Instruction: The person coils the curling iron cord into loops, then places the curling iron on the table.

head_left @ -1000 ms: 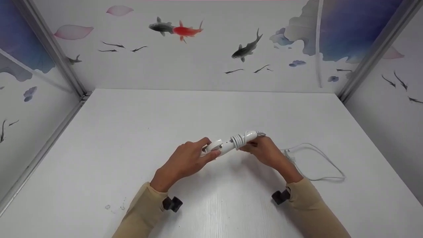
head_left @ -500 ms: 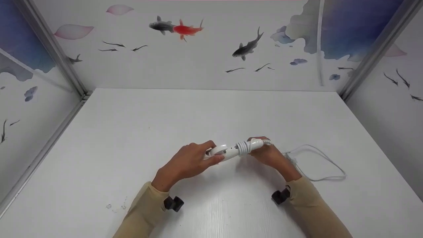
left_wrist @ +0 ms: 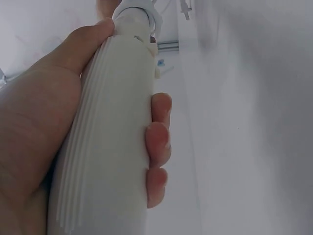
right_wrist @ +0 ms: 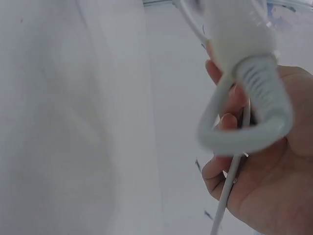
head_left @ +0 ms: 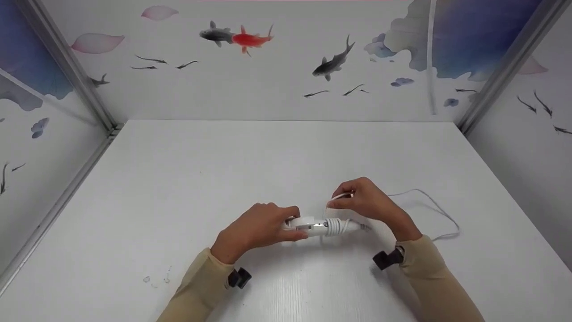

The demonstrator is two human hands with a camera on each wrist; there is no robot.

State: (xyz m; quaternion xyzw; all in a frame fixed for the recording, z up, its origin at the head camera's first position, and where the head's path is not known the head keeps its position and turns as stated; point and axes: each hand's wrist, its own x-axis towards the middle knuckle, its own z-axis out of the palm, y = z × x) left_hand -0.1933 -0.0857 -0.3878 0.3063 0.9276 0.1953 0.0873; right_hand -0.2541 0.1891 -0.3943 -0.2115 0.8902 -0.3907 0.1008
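A white curling iron (head_left: 318,229) lies level, held off the tabletop. My left hand (head_left: 254,228) grips its left part, thumb on the near side. In the left wrist view its ribbed white body (left_wrist: 110,137) fills the palm, with fingers (left_wrist: 159,142) curled round the far side. White cord coils (head_left: 334,226) wrap the handle. My right hand (head_left: 371,203), above and right of the handle, pinches the cord (head_left: 342,196). The right wrist view shows that cord (right_wrist: 226,196) running through curled fingers, behind the handle end and a bent cord loop (right_wrist: 244,139).
The rest of the cord (head_left: 435,203) trails in a loop to the right of my right hand. Black wrist cameras (head_left: 388,258) sit at both cuffs. White panels (head_left: 268,89) printed with fish enclose the white table (head_left: 223,156) at back and sides.
The curling iron has come nearer, shifted a little right and turned level. My right hand has gone from the handle's end to above it, drawing a strand of cord up.
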